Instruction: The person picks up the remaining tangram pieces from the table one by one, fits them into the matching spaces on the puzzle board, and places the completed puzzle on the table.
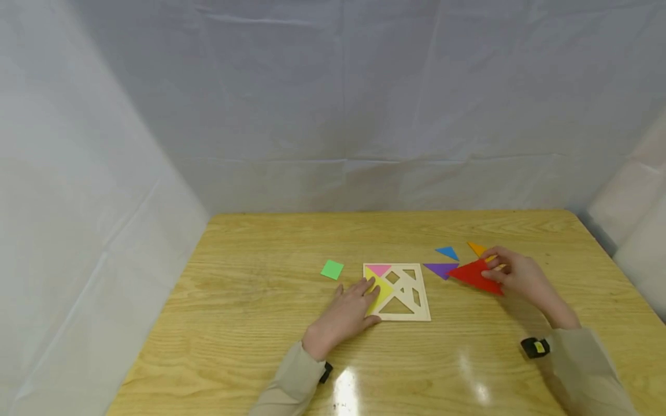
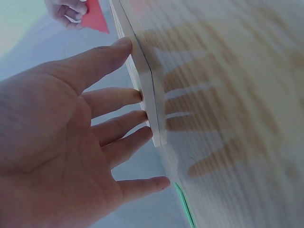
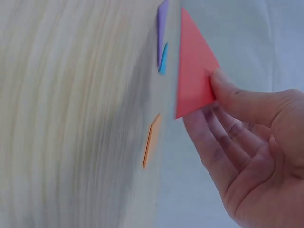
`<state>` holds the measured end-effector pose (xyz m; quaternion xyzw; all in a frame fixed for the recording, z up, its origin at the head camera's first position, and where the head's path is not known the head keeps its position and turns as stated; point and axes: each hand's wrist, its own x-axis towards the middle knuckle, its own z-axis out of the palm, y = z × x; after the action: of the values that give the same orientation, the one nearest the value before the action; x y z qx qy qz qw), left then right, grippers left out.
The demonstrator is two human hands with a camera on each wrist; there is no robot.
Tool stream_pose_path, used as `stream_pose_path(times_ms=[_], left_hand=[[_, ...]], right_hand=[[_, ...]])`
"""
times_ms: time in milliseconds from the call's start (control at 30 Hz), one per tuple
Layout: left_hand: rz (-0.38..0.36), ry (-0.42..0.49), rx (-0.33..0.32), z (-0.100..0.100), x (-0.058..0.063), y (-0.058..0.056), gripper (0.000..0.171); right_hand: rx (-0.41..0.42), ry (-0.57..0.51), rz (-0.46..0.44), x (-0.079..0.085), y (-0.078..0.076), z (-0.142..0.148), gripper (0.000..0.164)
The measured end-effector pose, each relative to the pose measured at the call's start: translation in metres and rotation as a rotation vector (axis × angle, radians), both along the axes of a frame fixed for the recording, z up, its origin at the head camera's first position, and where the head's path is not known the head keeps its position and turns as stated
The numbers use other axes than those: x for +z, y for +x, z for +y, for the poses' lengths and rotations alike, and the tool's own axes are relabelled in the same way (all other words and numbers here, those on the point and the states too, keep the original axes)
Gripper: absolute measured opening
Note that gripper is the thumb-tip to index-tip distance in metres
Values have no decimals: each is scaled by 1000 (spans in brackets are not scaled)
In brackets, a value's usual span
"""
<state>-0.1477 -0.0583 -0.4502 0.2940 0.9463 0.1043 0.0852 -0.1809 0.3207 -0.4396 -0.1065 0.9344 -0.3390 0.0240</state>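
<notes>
My right hand [image 1: 520,280] pinches a large red triangle [image 1: 472,275] between thumb and fingers. The right wrist view shows that triangle [image 3: 195,71] held up off the table. With its fingers spread, my left hand [image 1: 343,315] rests on a pale wooden tangram board [image 1: 425,309] and the yellow triangle [image 1: 384,288] set in it. Beside the yellow piece, a pink triangle [image 1: 378,269] sits in the board's top left corner. Several other cutouts in the board show bare. Seen from below in the left wrist view, the fingertips [image 2: 124,43] touch the board's edge.
Right of the board lie a purple triangle [image 1: 439,269], a blue triangle [image 1: 448,252] and an orange piece [image 1: 476,249] partly behind the right hand. A green square [image 1: 332,269] lies on the left. The wooden table [image 1: 250,300] has white sheets [image 1: 312,115] around it.
</notes>
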Motion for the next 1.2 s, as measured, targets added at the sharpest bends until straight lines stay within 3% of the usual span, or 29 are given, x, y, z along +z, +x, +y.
stream_pose_path(times_ms=[233, 400, 767, 1200], left_hand=[[5, -25, -15, 0, 0, 2, 64], [6, -42, -16, 0, 0, 3, 64], [12, -43, -8, 1, 0, 4, 63], [18, -36, -6, 1, 0, 3, 64]], right_hand=[[-7, -210, -33, 3, 3, -12, 40], [12, -272, -76, 8, 3, -25, 43], [36, -318, -91, 11, 6, -53, 39], [169, -245, -152, -8, -1, -84, 30]])
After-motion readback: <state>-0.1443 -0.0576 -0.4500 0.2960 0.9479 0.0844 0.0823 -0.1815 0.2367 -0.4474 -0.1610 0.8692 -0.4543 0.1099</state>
